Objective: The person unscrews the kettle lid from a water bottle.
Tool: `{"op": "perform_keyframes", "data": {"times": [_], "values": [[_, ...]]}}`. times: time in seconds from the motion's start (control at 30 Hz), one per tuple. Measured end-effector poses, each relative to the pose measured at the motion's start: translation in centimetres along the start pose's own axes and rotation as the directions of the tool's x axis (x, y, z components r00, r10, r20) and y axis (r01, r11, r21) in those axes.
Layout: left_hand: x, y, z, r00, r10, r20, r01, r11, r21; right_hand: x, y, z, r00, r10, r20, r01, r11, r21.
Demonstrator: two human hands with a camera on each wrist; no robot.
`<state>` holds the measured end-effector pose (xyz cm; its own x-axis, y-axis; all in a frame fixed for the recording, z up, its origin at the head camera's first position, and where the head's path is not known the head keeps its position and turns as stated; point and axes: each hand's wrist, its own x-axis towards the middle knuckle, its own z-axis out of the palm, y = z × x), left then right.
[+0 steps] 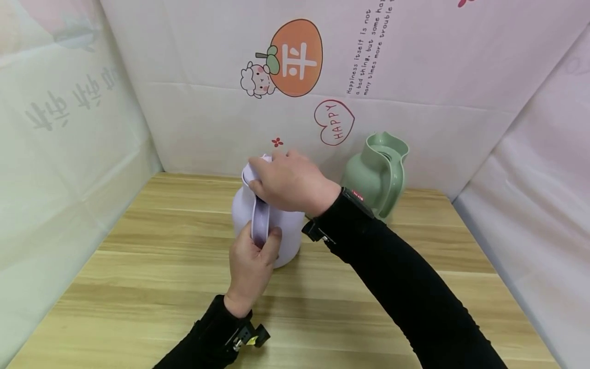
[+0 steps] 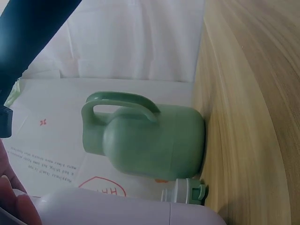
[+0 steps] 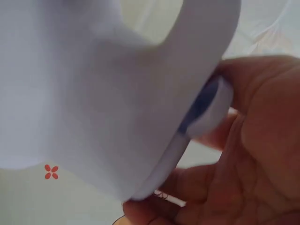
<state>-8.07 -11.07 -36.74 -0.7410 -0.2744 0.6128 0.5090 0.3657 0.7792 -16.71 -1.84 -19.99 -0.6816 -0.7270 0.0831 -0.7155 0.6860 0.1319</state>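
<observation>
A lavender thermos jug [image 1: 288,233] stands upright on the wooden table. My left hand [image 1: 251,264] grips its handle [image 1: 260,220], thumb on one side and fingers on the other. Over the jug's top, my right hand [image 1: 295,182] holds the lavender lid [image 1: 250,174] at the mouth. In the right wrist view, the thumb and fingers of that hand [image 3: 262,126] curl about the lid's edge [image 3: 211,110]. Whether the lid is loose cannot be seen.
Behind on the right stands a green thermos jug [image 1: 369,177], its mouth uncovered. Between the jugs, a green and white stopper [image 2: 190,191] rests on the table [image 1: 175,287]. Printed white cloth [image 1: 198,113] hangs behind and along both sides.
</observation>
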Motion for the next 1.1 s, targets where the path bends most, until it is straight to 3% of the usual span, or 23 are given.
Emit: {"op": "perform_keyframes", "data": {"times": [0.27,0.7,1.1], "values": [[0.2,-0.2,0.2,0.999,0.046,-0.012,-0.046,0.999,0.013,-1.0,-1.0,0.9,0.988,0.105,-0.109,-0.106,0.994,-0.001],[0.2,-0.3,0.1,0.999,0.039,0.0,-0.039,0.998,0.041,-0.8,-0.2,1.2,0.992,0.02,-0.121,-0.025,0.999,-0.047],[0.3,-0.5,0.0,0.999,0.042,0.0,-0.042,0.998,0.039,-0.8,0.7,1.2,0.997,-0.018,-0.072,0.02,0.999,0.028]]}}
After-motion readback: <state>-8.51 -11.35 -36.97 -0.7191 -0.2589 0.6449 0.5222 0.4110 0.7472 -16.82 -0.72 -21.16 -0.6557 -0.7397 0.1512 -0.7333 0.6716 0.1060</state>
